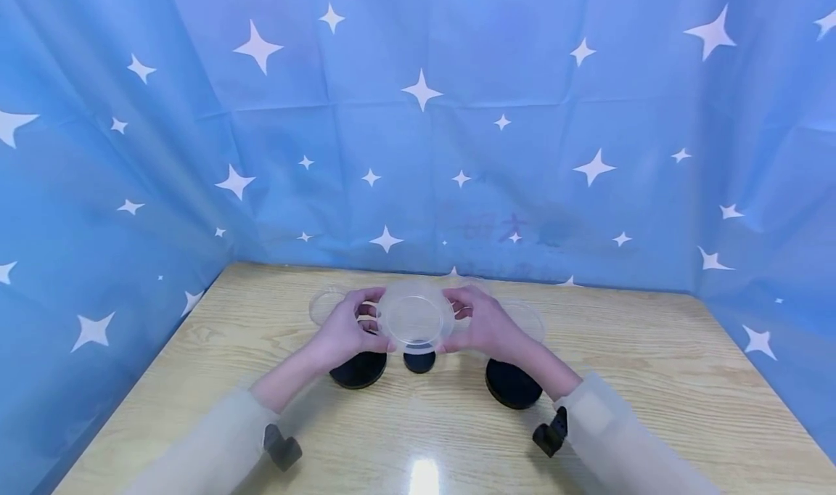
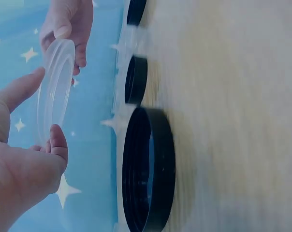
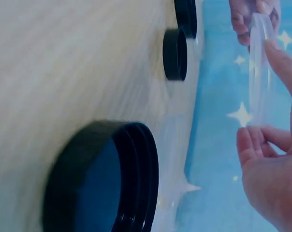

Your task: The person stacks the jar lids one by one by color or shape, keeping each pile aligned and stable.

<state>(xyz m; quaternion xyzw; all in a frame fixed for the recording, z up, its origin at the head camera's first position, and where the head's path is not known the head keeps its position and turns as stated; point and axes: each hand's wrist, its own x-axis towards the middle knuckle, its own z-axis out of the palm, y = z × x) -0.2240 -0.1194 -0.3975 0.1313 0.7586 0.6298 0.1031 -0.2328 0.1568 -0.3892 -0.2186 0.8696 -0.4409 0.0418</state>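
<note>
A clear, round, shallow plastic container [image 1: 416, 317] is held up in front of me, between both hands. My left hand [image 1: 349, 328] grips its left edge, thumb toward the near side and fingers round the far side. On the opposite edge, my right hand [image 1: 486, 324] holds it the same way. The left wrist view shows the container [image 2: 57, 89] tilted on edge, with ridges along its rim. Below the hands lie three black screw lids: a left lid [image 1: 358, 370], a small middle lid [image 1: 419, 362] and a right lid [image 1: 512, 386]. Threads show inside the right lid [image 3: 136, 179].
Behind the hands stand more clear round containers: one at the left [image 1: 324, 303], one at the right [image 1: 527, 319], and another further back [image 1: 480, 284], partly hidden. The wooden table [image 1: 653, 379] meets a blue star-patterned curtain [image 1: 509, 59] at the back and sides.
</note>
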